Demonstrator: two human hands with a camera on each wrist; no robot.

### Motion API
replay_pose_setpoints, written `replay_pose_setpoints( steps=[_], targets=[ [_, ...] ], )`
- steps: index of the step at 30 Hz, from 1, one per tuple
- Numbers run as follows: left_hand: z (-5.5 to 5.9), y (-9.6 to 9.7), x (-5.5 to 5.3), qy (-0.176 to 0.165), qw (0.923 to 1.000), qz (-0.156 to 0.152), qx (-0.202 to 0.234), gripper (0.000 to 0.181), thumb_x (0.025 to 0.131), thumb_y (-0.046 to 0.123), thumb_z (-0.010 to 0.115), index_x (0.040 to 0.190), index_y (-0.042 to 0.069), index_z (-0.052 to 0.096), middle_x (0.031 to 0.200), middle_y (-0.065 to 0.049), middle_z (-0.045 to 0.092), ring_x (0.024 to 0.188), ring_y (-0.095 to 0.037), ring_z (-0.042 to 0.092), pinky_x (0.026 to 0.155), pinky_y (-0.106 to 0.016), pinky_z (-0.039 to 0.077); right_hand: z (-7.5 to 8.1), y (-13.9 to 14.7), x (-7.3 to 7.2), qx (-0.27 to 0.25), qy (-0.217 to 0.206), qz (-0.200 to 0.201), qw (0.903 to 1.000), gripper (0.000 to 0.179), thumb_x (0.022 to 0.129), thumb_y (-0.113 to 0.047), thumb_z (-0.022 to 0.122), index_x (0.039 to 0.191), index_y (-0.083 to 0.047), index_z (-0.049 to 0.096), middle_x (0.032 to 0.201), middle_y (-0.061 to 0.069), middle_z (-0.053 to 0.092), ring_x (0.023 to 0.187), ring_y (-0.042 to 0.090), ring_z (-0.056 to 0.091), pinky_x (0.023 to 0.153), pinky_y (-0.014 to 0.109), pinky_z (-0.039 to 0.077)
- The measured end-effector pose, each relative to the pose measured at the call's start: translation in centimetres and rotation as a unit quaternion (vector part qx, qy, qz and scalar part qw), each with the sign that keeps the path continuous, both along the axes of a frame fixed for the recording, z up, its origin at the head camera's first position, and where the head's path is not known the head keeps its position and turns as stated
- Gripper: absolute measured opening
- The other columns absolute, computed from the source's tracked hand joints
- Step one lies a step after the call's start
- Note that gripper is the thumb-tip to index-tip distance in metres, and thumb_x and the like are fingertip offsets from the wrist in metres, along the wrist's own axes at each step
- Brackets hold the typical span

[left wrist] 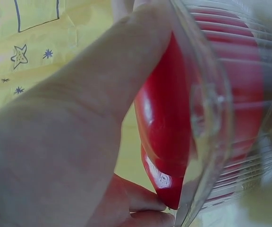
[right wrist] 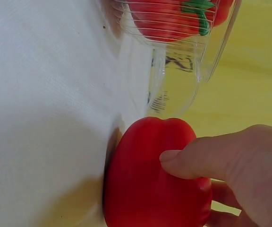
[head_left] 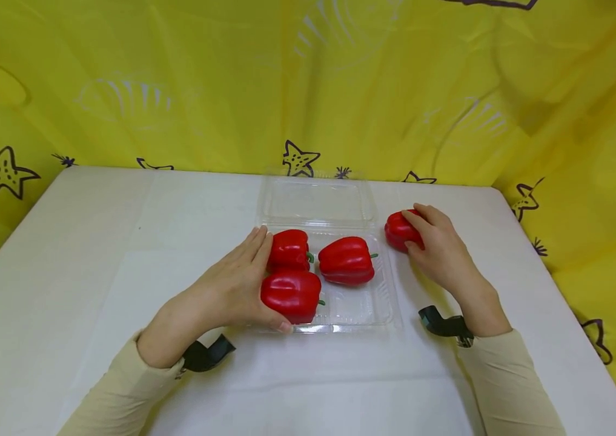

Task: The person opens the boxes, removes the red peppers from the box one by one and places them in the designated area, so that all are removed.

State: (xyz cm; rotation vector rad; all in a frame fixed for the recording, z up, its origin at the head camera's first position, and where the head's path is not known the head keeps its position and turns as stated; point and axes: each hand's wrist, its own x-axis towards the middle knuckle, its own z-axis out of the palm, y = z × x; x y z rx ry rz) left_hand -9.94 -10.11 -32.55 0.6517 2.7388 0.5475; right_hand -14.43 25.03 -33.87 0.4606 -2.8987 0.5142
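Observation:
In the head view, three red bell peppers sit in a clear plastic clamshell container (head_left: 348, 312): one at back left (head_left: 289, 248), one at front left (head_left: 292, 297), and one on the right (head_left: 346, 260). My left hand (head_left: 234, 284) rests along the container's left side, fingers straight at the back and thumb by the front rim. The left wrist view shows that thumb (left wrist: 145, 28) over a red pepper (left wrist: 166, 113) at the rim. To the right of the container, my right hand (head_left: 441, 245) grips a fourth pepper (right wrist: 150, 184); its thumb presses the red skin, and the pepper lies close against the table.
The container's lid (head_left: 315, 203) is folded back toward the far edge of the white-covered table (head_left: 308, 387). A yellow curtain (head_left: 231, 91) with starfish drawings surrounds the back and sides. A dark curved mount sits at each wrist.

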Motion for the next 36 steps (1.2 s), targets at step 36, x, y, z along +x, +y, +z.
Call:
replay_pose_setpoints(
  steps=[36],
  targets=[
    [0.0,0.0,0.1,-0.003,1.0,0.001,-0.002,0.138,0.059,0.062,0.086,0.158,0.002,0.013,0.167,-0.016,0.011,0.155,-0.035,0.009,0.112,-0.056,0.039,3.2,-2.1,2.2,-0.033,0.025,0.041,0.9983,0.053,0.085,0.003,0.069,0.136,0.0,0.055,0.149,0.022,0.043,0.138,0.043,0.037,0.1,0.063,0.046]
  ],
)
